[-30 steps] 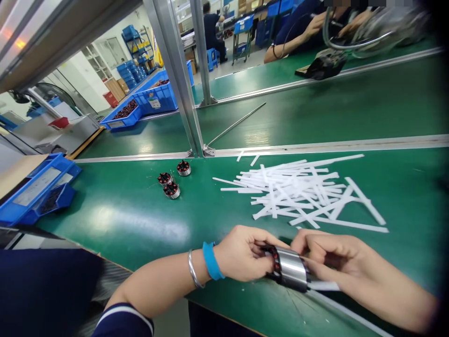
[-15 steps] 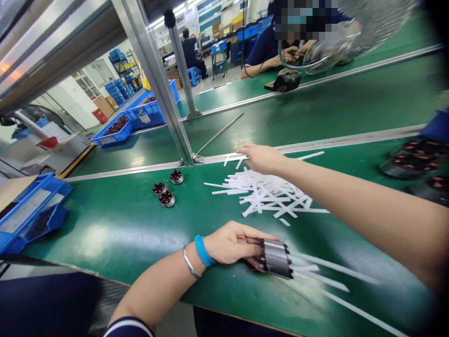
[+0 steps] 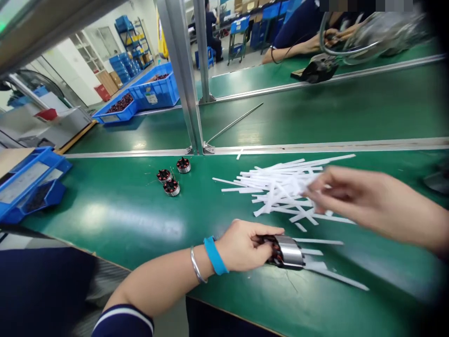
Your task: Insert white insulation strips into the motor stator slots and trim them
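My left hand [image 3: 247, 245], with a blue band and a silver bangle at the wrist, is closed around a motor stator [image 3: 289, 252]. The stator lies on its side, a bare metal ring with black end pieces and copper windings. Several white strips [image 3: 345, 279] extend rightward from its far end; whether they sit in it or lie behind it I cannot tell. My right hand [image 3: 345, 189] is over the right end of a loose pile of white strips [image 3: 277, 182]. Its fingers are curled together and blurred, and anything between them is unclear.
Three smaller stators [image 3: 171, 187] stand on the green table [image 3: 115, 224] to the left. Blue bins [image 3: 35, 187] are at the left edge. A metal post [image 3: 184, 79] and thin rod [image 3: 235, 122] stand beyond. Across the bench, a person's arm [image 3: 298, 50] is near a wire-guarded object.
My right hand has come back from the far left of the pile to its right end, fingers now curled. My left hand still holds the stator, turned slightly. The view has shifted.
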Action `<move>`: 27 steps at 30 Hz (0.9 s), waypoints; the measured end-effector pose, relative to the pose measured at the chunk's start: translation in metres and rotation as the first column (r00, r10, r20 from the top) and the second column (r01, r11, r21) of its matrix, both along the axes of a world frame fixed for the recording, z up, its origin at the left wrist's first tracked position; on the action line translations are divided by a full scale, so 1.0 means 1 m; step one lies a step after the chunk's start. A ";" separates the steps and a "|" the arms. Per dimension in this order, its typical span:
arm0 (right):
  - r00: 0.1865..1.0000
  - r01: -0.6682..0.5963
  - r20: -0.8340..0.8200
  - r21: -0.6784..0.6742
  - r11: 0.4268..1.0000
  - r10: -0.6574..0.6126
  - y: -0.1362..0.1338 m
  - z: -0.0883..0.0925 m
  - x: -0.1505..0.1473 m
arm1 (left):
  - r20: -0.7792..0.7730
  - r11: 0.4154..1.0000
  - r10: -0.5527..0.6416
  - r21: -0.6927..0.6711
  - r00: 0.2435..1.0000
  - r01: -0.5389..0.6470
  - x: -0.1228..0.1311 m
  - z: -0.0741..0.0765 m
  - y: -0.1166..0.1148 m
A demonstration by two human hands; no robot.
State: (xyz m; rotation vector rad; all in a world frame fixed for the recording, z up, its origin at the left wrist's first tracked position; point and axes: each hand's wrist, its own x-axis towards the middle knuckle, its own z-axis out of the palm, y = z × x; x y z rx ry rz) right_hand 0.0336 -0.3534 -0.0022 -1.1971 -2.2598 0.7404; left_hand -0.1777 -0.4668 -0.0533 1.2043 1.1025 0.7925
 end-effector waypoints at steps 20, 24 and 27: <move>0.942 -0.335 -0.089 -0.263 0.905 0.323 -0.069 -0.043 0.014 | 0.248 0.916 -0.049 -0.375 0.967 0.142 0.002 0.018 0.005; 0.929 -0.368 -0.130 -0.274 0.888 0.345 -0.070 -0.042 0.015 | 0.291 0.930 -0.031 -0.342 0.956 0.135 0.002 0.019 0.005; 0.921 -0.377 -0.201 -0.257 0.890 0.332 -0.073 -0.032 0.009 | 0.326 0.937 -0.040 -0.317 0.944 0.149 0.002 0.015 0.004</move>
